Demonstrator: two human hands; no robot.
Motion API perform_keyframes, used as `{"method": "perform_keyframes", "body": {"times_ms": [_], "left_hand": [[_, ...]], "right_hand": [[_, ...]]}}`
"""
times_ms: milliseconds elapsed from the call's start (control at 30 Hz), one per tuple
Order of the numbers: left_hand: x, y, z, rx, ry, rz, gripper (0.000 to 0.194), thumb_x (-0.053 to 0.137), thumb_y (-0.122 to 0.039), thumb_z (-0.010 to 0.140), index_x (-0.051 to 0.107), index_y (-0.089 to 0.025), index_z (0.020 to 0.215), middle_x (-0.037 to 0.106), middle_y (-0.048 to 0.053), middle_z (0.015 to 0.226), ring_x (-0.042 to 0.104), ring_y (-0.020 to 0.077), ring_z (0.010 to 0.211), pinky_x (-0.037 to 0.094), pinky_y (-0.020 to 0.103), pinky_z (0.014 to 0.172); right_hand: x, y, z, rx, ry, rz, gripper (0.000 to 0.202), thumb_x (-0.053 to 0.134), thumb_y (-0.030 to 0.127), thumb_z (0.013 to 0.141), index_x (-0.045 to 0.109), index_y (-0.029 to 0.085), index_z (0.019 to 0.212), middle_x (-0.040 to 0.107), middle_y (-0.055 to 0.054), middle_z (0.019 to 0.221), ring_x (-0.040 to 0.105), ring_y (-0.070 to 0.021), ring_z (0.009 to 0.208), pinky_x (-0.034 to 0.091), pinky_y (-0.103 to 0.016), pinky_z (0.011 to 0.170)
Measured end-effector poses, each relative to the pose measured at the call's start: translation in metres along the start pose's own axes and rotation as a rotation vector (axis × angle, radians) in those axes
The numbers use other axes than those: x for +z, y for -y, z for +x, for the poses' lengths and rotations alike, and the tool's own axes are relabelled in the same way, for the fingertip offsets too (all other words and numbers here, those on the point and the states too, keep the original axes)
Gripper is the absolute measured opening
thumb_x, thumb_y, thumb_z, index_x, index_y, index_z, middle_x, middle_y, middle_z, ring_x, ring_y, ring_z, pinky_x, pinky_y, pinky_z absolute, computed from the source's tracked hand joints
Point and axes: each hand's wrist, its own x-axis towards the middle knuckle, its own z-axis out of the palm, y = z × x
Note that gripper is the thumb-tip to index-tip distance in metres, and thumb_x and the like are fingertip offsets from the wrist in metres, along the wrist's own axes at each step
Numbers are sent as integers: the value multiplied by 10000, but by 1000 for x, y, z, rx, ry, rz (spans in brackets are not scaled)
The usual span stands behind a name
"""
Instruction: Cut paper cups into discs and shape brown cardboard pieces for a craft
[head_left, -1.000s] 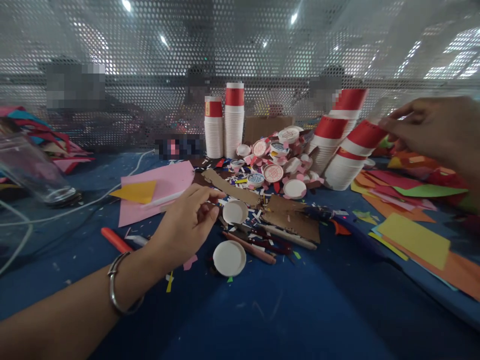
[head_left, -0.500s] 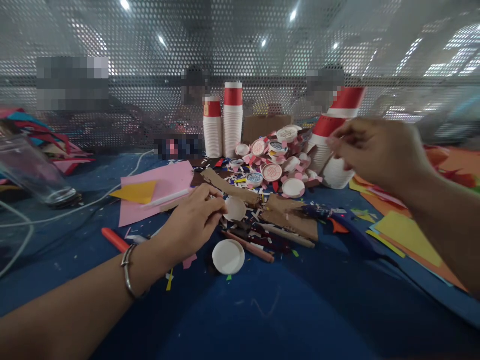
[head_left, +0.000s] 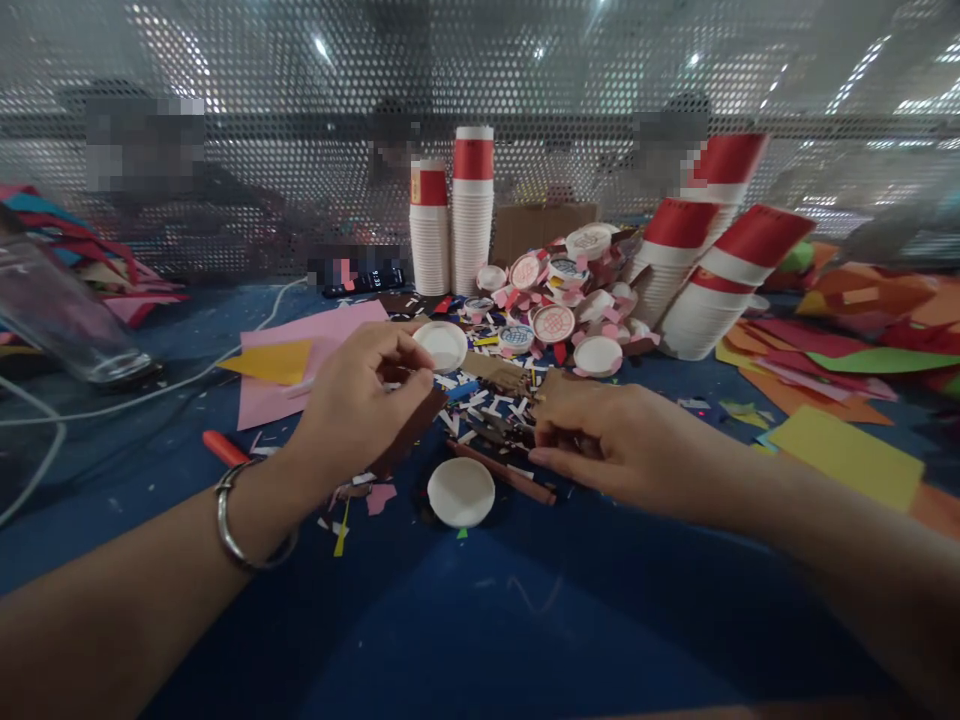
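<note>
"Item one?"
"White disc point(head_left: 442, 345), just before twelve o'clock; left hand point(head_left: 360, 400), fingers and thumb pinched at its eight-o'clock rim."
"Handling?"
"Likely light, stiffish, easily creased; best taken by the rim."
"Item two?"
"Right hand point(head_left: 622, 440), fingers half-curled beside scraps point(head_left: 496, 406) at one o'clock; hold, cannot tell."

right fingers point(head_left: 553, 458) partly hidden, glass jar point(head_left: 79, 310) cut off
</note>
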Motion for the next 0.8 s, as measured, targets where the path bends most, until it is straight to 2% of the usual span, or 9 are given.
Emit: {"method": "perform_keyframes", "body": {"times_ms": [133,267,367,500,667,800], "left_hand": [[3,-6,0,-261,-16,-226,56,748,-232,742,716,-192,766,746,44,817,649,196,761,502,312,688],[6,-6,-1,-386,8,-465,127,792,-269,703,711,-174,724,700,31,724,610,167,692,458,280,617],[6,-2,-1,-398,7,-470,174,813,-299,702,704,-168,736,696,31,732,604,157,689,458,279,615],[7,3,0,-401,-20,-503,246,834,-251,659,666,-177,823,720,27,842,656,166,765,507,293,688],[8,0,-1,-430,-22,-629,406,811,-138,622,590,-200,957,737,22,881,697,179,782,538,300,689],[8,-4,-2,-381,9,-604,384,781,-119,653,593,-196,979,742,24,894,702,186,790,548,310,690]], "right_hand": [[-2,1,-2,25,48,21,182,590,273,940,642,188,788,665,-41,807,556,-163,701,355,-280,628],[1,2,-4,31,60,37,165,606,308,935,667,197,830,688,-37,850,586,-174,743,362,-281,644],[6,1,-2,49,58,7,115,598,258,922,651,195,841,688,-31,838,586,-168,726,351,-277,628],[12,-1,2,68,43,-59,60,604,177,874,613,194,818,688,-16,800,578,-162,698,327,-279,612],[15,2,6,118,11,-120,84,594,236,894,608,196,821,699,-43,835,585,-184,720,317,-292,611],[16,6,8,146,-9,-151,98,573,280,922,619,197,895,711,-61,879,600,-197,731,306,-299,605]]}}
